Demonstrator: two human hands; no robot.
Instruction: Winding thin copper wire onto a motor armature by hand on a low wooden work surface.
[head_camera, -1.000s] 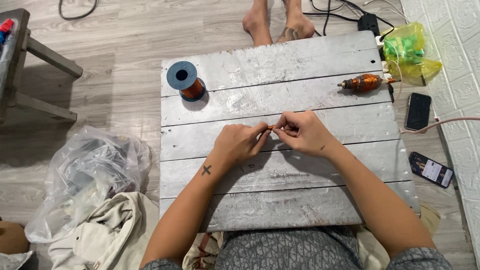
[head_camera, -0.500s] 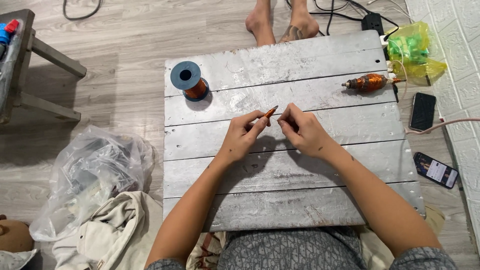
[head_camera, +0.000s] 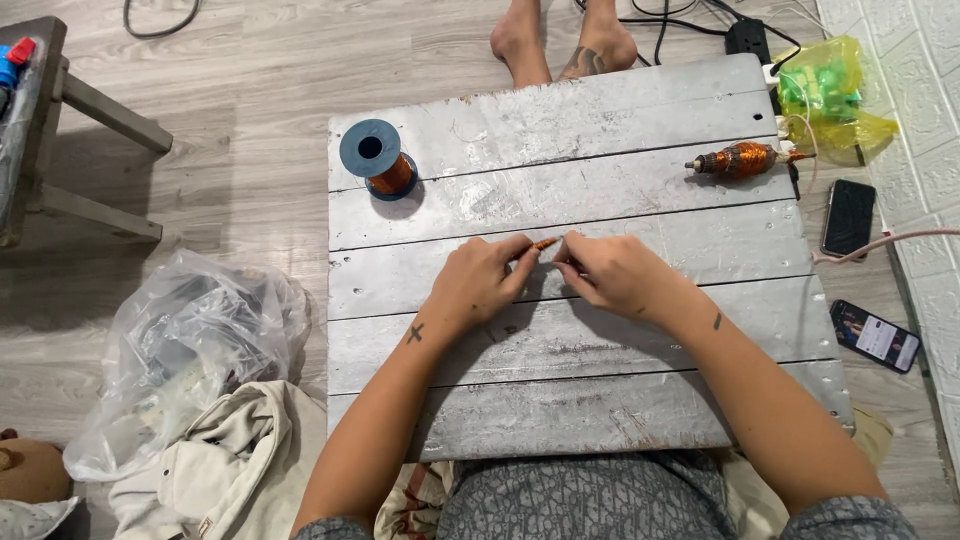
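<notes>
A short copper piece (head_camera: 545, 243) sits over the middle of the grey board (head_camera: 600, 400), pinched at one end by the left hand (head_camera: 485, 283) and at the other by the right hand (head_camera: 610, 275); a wire spool (head_camera: 375, 160) stands far left; a wound rotor (head_camera: 740, 160) lies far right; two phones (head_camera: 848, 217) lie on the floor.

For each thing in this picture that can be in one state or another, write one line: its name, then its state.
left hand: pinching one end of the copper piece
right hand: pinching its other end
copper piece: held between both hands, above the table
wire spool: upright, partly wound
wound rotor: lying on its side
black phone: screen dark
second phone: screen lit
clear plastic bag: crumpled on the floor
</notes>
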